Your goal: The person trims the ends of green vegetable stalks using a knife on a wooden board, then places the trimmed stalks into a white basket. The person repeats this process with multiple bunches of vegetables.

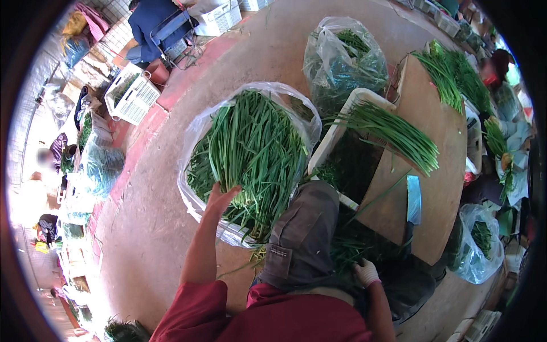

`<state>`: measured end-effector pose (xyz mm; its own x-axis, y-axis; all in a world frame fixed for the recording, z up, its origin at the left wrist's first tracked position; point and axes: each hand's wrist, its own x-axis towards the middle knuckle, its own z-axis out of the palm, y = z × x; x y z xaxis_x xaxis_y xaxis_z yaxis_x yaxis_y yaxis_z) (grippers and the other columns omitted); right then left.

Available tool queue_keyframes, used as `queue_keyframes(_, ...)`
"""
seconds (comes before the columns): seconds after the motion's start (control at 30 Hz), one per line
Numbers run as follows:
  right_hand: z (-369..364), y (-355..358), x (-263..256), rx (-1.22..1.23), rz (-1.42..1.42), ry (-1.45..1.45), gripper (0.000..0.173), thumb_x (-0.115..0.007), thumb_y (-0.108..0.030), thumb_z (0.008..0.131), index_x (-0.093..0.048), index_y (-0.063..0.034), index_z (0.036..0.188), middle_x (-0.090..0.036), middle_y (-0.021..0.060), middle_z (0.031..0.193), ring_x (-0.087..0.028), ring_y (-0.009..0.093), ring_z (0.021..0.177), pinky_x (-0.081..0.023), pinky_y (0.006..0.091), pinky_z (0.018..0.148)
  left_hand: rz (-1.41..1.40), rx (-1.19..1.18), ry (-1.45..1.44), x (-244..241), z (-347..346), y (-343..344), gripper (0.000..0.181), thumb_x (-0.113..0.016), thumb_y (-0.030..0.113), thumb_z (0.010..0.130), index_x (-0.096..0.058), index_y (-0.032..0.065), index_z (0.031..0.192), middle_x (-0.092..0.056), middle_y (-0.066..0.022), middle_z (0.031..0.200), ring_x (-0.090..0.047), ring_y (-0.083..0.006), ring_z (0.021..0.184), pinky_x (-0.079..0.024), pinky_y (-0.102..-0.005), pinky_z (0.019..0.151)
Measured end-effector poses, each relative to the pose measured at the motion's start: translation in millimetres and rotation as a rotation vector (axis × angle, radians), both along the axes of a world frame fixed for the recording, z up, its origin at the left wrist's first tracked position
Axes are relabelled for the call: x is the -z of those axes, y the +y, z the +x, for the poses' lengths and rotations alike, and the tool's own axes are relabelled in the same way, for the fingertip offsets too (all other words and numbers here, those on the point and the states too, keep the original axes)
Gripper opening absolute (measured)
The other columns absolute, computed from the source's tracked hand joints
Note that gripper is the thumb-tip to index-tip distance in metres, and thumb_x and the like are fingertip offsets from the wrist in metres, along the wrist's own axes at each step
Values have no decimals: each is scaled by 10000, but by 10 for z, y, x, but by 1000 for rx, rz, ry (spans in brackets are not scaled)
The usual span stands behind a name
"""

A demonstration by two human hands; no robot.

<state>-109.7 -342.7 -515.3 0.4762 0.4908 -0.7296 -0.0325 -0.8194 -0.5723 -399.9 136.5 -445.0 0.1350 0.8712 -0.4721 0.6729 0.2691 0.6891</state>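
My left hand (222,197) grips the lower ends of a bunch of long green leafy stalks, probably garlic chives (230,145), lying on more of them in a big clear plastic bag (191,128). My right hand (364,272), in a pale glove or wrap, is low between my legs beside loose green leaves (344,256); whether it holds any cannot be told. On the curved wooden board (444,158) at my right lie a trimmed bunch of stalks (397,132) and a knife or cleaver with a broad blade (413,199).
A white plastic crate (333,141) with dark greens stands partly under the board. Beyond it is another clear bag of greens (346,68); a third bag (478,252) stands at right. At upper left, a person in dark blue (156,28) sits on a chair near a crate (136,96).
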Motion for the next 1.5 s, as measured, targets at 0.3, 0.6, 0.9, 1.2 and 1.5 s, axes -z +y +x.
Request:
queue_keyframes(0.3,4,69,-179,-115,-45,-141,400,-643,-211,886,-662,55,1184,-721,230,1111,-687,351,1051,-516,393,916,365,3,406,-160,143,-7,1236,-891,370,633,-175,20,1578,-376,-310,1510,-350,-424,1431,-331,-447,1184)
queue_keyframes(0.6,13,-147,93,-75,-18,-87,407,-613,-259,877,-671,10,1176,-694,261,1135,-650,413,1104,-522,436,932,259,-121,32,150,-299,317,1186,-857,249,629,-181,-22,1565,-499,-287,1439,-510,-355,1332,-405,-386,1114)
queue_keyframes(0.9,-13,-73,-110,-71,-11,-123,392,-642,-203,885,-659,49,1186,-718,234,1093,-680,365,1039,-510,399,912,-130,-74,120,31,-100,430,833,-757,190,639,-458,-104,1358,-558,-251,1341,-584,-329,1197,-519,-437,956)
queue_keyframes(1.2,-21,104,-285,-38,-1,-32,368,-639,-187,890,-666,40,1177,-723,223,1103,-685,351,1040,-512,394,911,68,-39,61,711,-489,468,642,-843,129,618,-616,-48,1192,-704,-175,1041,-697,-259,893,-574,-386,770)
queue_keyframes(1.5,-23,-1,-171,-66,2,-119,389,-635,-204,895,-656,58,1182,-718,233,1119,-683,355,1059,-510,393,926,115,-49,273,134,-463,701,319,-728,112,635,-703,-73,894,-686,-165,757,-670,-251,643,-533,-379,603)
